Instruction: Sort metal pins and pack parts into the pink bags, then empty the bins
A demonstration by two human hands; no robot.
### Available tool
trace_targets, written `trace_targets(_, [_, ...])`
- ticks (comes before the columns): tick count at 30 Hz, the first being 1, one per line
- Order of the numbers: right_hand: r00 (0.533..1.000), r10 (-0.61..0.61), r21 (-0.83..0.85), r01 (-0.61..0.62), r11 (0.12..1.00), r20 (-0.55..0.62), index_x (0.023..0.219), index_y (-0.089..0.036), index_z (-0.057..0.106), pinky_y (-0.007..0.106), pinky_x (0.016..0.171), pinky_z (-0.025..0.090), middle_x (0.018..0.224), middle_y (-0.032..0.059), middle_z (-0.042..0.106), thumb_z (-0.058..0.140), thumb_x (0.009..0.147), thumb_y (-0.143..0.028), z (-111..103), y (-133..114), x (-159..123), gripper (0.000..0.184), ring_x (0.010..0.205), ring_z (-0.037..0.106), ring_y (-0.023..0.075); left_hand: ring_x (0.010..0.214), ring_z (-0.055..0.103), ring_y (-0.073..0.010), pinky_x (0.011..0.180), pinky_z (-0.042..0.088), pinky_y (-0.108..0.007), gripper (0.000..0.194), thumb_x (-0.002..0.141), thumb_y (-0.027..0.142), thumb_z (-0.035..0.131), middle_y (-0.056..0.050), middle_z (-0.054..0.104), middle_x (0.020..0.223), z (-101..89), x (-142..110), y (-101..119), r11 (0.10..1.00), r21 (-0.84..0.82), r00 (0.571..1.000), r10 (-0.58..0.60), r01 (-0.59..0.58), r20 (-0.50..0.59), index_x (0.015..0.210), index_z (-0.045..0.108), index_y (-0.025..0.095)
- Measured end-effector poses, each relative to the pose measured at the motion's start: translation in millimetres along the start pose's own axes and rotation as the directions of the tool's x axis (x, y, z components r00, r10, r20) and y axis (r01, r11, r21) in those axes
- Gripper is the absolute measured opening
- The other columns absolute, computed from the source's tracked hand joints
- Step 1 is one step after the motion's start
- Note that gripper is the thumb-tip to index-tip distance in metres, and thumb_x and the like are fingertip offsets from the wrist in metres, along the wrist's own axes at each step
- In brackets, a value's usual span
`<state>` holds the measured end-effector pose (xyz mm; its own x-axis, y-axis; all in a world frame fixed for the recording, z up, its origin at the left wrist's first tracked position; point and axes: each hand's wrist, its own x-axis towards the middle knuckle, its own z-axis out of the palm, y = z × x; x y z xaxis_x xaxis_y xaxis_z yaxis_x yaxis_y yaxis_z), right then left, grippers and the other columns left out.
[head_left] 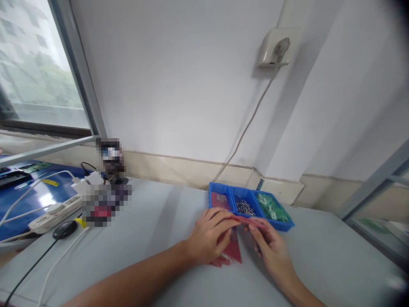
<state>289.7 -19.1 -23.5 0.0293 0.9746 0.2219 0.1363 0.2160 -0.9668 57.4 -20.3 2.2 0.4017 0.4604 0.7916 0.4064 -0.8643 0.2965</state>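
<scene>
No text, label, brand, number or sign readable anywhere in view

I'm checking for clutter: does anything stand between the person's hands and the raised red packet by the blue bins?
Nothing visible does: the left hand and right hand both pinch the raised red packet. The red packets lower down, partly hidden by the left hand, are not between.

Bare forearms (143,271) taper to a bare left hand (208,236) and right hand (271,244), fingers (226,224) seemingly slender.
</scene>
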Motion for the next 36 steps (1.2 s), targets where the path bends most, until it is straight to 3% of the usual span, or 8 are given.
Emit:
trace_targets(7, [1.000,-0.026,-0.016,0.026,1.000,0.002,0.114,-0.021,0.068,0.023,0.042,0.038,0.082,0.0021,0.067,0.070,0.096,-0.058,2.4,-4.0,-2.7,0.041,0.051,0.049,0.0116,0.124,0.060,-0.0260,0.107,0.053,-0.047,0.038,0.103,0.016,0.053,-0.009,0.071,0.130,0.8,-1.4,-1.4,1.000,-0.003,1.000,-0.009,0.009,0.001,0.139,0.062,0.023])
trace_targets(14, [0.999,-0.028,-0.010,0.028,1.000,-0.024,0.100,-0.019,0.069,0.023,0.044,0.038,0.076,0.0005,0.062,0.069,0.096,-0.060,4.8,-12.8,-7.9,0.041,0.051,0.048,0.0111,0.122,0.060,-0.0265,0.107,0.052,-0.047,0.043,0.102,0.014,0.054,-0.011,0.068,0.131,3.6,-3.7,-4.3,1.000,-0.009,1.000,-0.009,0.009,0.009,0.144,0.057,0.023])
trace_targets(18, [0.998,-0.047,0.017,0.048,0.999,-0.045,0.103,-0.020,0.067,0.021,0.044,0.037,0.069,-0.0031,0.055,0.069,0.096,-0.059,7.8,-18.6,-11.8,0.040,0.051,0.045,0.0106,0.119,0.060,-0.0263,0.105,0.053,-0.047,0.049,0.102,0.012,0.051,-0.012,0.067,0.127,2.7,-4.7,-4.2,0.999,-0.026,0.999,-0.031,0.032,0.022,0.149,0.053,0.023])
trace_targets(21, [1.000,-0.021,0.064,0.022,0.998,-0.018,0.104,-0.022,0.064,0.020,0.042,0.038,0.060,-0.0066,0.047,0.069,0.096,-0.061,9.6,-20.6,-12.3,0.040,0.050,0.045,0.0119,0.118,0.059,-0.0263,0.105,0.052,-0.047,0.057,0.099,0.007,0.047,-0.012,0.066,0.129,3.2,-6.9,-5.4,0.997,-0.057,0.997,-0.049,0.052,0.053,0.154,0.050,0.024])
trace_targets(26, [0.998,0.034,0.131,-0.042,0.990,0.056,0.096,-0.023,0.058,0.020,0.040,0.035,0.057,-0.0073,0.053,0.064,0.099,-0.062,11.3,-24.5,-11.5,0.039,0.040,0.044,0.0087,0.114,0.059,-0.0259,0.101,0.053,-0.045,0.058,0.101,0.004,0.042,-0.012,0.066,0.125,7.3,-9.5,-9.0,0.997,-0.062,0.998,-0.040,0.043,0.052,0.155,0.048,0.023])
trace_targets(30, [0.996,0.072,0.121,-0.077,0.990,0.048,0.101,-0.023,0.060,0.019,0.038,0.030,0.056,-0.0079,0.053,0.066,0.097,-0.064,10.6,-24.6,-11.6,0.042,0.037,0.041,0.0076,0.111,0.059,-0.0252,0.098,0.054,-0.042,0.055,0.101,0.003,0.046,-0.012,0.067,0.122,8.2,-9.5,-9.6,0.998,-0.046,0.998,-0.038,0.040,0.052,0.152,0.051,0.023])
trace_targets(36, [0.995,0.063,0.121,-0.072,0.990,0.083,0.116,-0.022,0.063,0.019,0.038,0.030,0.058,-0.0078,0.051,0.069,0.096,-0.062,11.6,-18.2,-14.7,0.045,0.040,0.039,0.0074,0.116,0.057,-0.0260,0.101,0.053,-0.043,0.069,0.084,-0.006,0.054,-0.011,0.064,0.124,6.5,-8.8,-10.6,0.992,-0.094,0.995,-0.076,0.082,0.063,0.147,0.054,0.022])
